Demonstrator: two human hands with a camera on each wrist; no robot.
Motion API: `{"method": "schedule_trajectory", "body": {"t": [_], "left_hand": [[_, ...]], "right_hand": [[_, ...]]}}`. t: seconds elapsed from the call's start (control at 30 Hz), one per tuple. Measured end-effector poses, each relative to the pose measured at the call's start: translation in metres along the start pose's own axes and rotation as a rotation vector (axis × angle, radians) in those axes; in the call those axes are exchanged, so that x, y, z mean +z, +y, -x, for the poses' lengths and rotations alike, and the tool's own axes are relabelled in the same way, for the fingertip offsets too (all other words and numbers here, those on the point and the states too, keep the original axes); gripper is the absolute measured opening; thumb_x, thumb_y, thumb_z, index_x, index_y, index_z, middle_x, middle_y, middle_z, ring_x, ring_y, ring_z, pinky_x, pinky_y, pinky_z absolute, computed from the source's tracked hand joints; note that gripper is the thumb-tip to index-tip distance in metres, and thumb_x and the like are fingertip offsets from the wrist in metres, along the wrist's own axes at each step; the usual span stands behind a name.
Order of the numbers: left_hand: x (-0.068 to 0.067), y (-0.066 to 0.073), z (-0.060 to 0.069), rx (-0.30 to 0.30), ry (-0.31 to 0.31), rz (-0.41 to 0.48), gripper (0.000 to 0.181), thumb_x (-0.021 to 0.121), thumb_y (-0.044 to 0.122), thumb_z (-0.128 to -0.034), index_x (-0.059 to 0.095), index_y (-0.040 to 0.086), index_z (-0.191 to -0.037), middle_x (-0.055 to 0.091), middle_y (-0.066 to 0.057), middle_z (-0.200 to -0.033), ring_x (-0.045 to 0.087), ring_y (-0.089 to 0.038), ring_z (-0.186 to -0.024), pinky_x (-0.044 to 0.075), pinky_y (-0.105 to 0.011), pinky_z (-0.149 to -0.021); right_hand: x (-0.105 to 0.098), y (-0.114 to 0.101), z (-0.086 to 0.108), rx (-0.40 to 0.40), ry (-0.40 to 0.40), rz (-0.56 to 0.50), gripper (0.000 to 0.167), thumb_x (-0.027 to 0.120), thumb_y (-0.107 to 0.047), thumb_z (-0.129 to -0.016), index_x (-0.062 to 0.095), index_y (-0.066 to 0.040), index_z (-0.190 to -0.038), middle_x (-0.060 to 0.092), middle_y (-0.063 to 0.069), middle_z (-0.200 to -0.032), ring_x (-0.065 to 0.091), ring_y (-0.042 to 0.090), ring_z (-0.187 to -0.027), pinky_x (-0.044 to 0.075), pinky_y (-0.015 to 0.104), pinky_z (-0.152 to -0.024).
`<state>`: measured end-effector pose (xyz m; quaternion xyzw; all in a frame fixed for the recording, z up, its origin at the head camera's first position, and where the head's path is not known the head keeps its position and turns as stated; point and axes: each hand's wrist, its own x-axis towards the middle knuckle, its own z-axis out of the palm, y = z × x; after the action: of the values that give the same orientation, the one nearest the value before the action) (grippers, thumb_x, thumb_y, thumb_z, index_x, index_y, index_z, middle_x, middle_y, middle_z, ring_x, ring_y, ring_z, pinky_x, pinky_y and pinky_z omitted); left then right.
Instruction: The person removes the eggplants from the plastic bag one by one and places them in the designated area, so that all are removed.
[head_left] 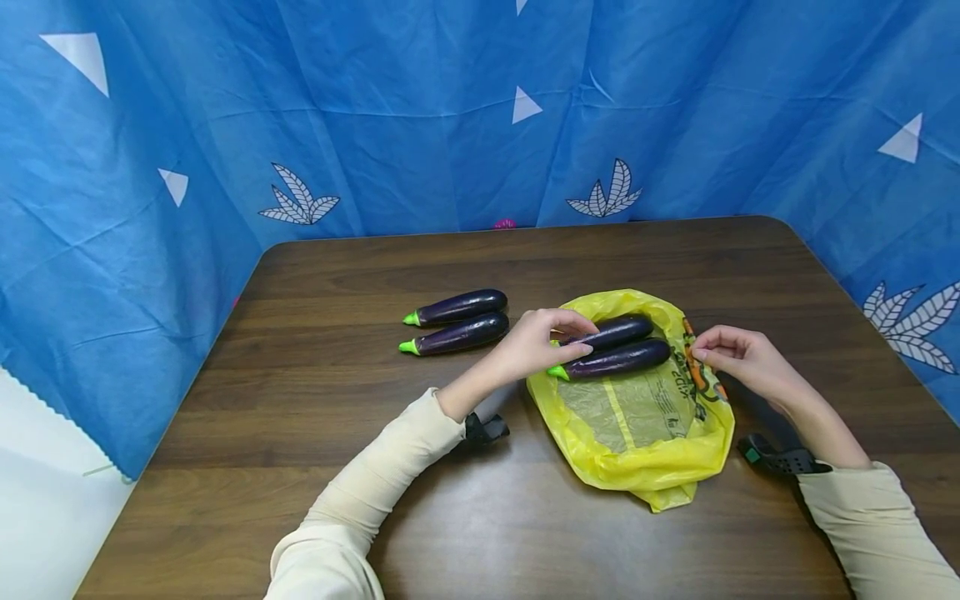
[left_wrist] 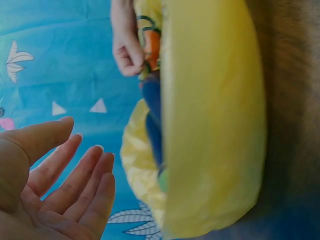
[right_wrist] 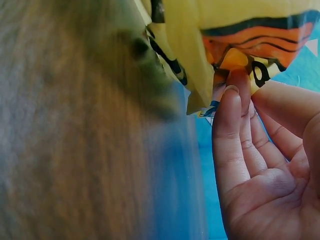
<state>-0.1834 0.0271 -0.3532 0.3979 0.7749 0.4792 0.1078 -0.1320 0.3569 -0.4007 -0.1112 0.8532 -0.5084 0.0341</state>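
Eggplant pair (head_left: 622, 359), presumably firm and slick, best held mid-body, lies inside a thin yellow bag (head_left: 637, 468), bench (head_left: 300, 408) right of centre; left hand (head_left: 538, 340) hovers, fingers open; right hand (head_left: 744, 360) pinches the bag's right rim.

Blue curtain (head_left: 450, 133) w/ wht triangles (head_left: 84, 60) & leaf prints (head_left: 300, 200) behind brn wood table (head_left: 300, 400); soft glare (head_left: 585, 533) nr front.

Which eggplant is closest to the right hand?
The front long, glossy purple eggplant of the two inside the crinkly yellow plastic bag: its rounded end reaches closer to the right hand than the other three.
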Motion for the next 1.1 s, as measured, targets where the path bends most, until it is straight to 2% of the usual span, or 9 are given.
{"method": "schedule_trajectory", "body": {"t": [0.3,0.5,0.57,0.83,1.1], "left_hand": [[0.016,-0.016,0.0,-0.017,-0.046,-0.122,0.024,0.066,0.008,-0.0883,0.065,0.0,-0.111,0.065,-0.009,-0.106,0.059,-0.014,-0.096,0.044,-0.018,-0.083],[0.024,-0.016,0.001,-0.023,-0.087,-0.417,0.031,0.067,0.016,-0.0881,0.064,0.008,-0.117,0.063,-0.002,-0.111,0.056,-0.01,-0.099,0.041,-0.017,-0.084],[0.025,-0.013,0.001,-0.026,-0.104,-0.483,0.033,0.068,0.017,-0.0876,0.063,0.009,-0.119,0.062,-0.001,-0.113,0.055,-0.01,-0.1,0.041,-0.017,-0.084],[0.027,-0.011,0.001,-0.01,-0.177,-0.553,0.038,0.069,0.016,-0.0867,0.061,0.008,-0.123,0.06,-0.002,-0.12,0.052,-0.012,-0.111,0.036,-0.018,-0.093],[0.029,-0.015,0.0,-0.051,-0.26,-0.554,0.046,0.071,0.02,-0.0857,0.057,0.009,-0.128,0.058,0.0,-0.125,0.052,-0.009,-0.111,0.037,-0.017,-0.092]], "right_hand": [[-0.002,0.001,0.002,-0.009,-0.005,0.01,0.015,0.056,-0.01,-0.095,0.059,0.005,-0.1,0.066,0.002,-0.089,0.061,0.011,-0.075,0.048,0.019,-0.066],[-0.002,0.002,0.001,-0.015,-0.014,0.001,0.016,0.056,-0.01,-0.095,0.059,0.004,-0.1,0.066,0.002,-0.088,0.061,0.011,-0.075,0.048,0.019,-0.066],[-0.002,0.002,0.001,-0.015,-0.014,0.001,0.016,0.056,-0.01,-0.095,0.059,0.004,-0.1,0.066,0.002,-0.088,0.061,0.011,-0.075,0.048,0.02,-0.066],[-0.001,0.001,0.0,-0.01,-0.01,-0.009,0.015,0.056,-0.008,-0.095,0.059,0.005,-0.1,0.066,0.002,-0.088,0.061,0.01,-0.074,0.048,0.02,-0.065],[-0.001,0.002,0.0,-0.025,-0.016,-0.052,0.013,0.055,-0.003,-0.094,0.058,0.009,-0.101,0.066,0.003,-0.089,0.063,0.008,-0.078,0.049,0.018,-0.068]]}}
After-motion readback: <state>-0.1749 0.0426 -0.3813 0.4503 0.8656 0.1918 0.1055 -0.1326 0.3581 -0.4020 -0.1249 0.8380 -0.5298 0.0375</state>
